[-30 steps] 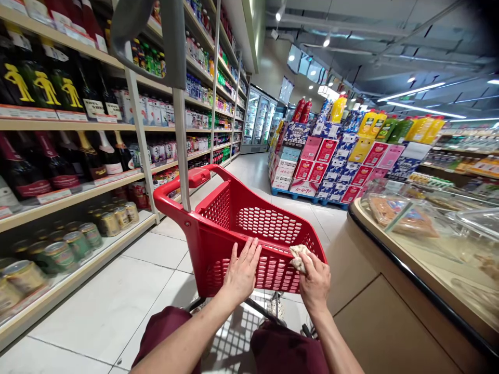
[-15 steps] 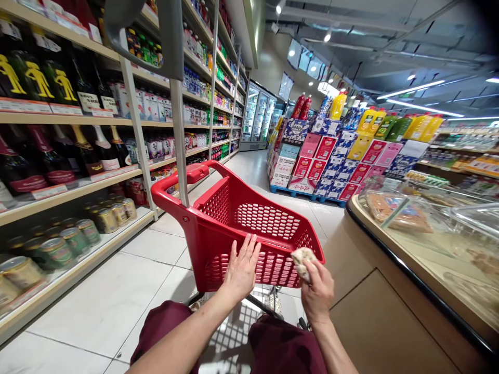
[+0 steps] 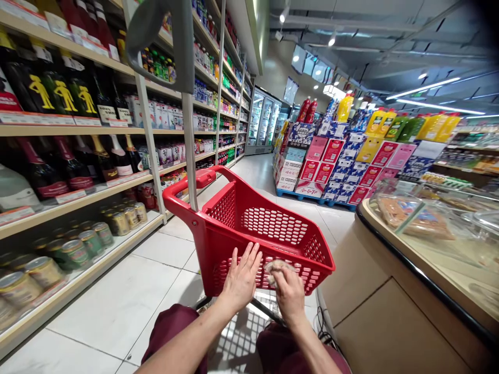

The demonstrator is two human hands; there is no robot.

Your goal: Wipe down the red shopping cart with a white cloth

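In front of me stands a red shopping cart [image 3: 218, 236] with a perforated plastic basket. My left hand [image 3: 242, 275] lies flat against its near side wall, fingers stretched out and pointing up at the rim. To the right of it, my right hand [image 3: 289, 291] is closed on a crumpled, pale cloth [image 3: 278, 267]. The cloth is against the same perforated wall, partly hidden by the fingers. A metal post with a grey handle [image 3: 185, 57] rises at the cart's left end.
Shelves of bottles and cans [image 3: 74, 197] line the left side. A counter [image 3: 390, 275] with packaged food stands close on the right. Farther off is a stack of drink cartons [image 3: 323, 161], with glass-door fridges [image 3: 265, 119] behind. Cables [image 3: 325, 327] lie by the counter's foot.
My right hand has moved left along the cart's side with the cloth, nearer to my left hand. The left hand stays flat on the wall. The view has shifted slightly.
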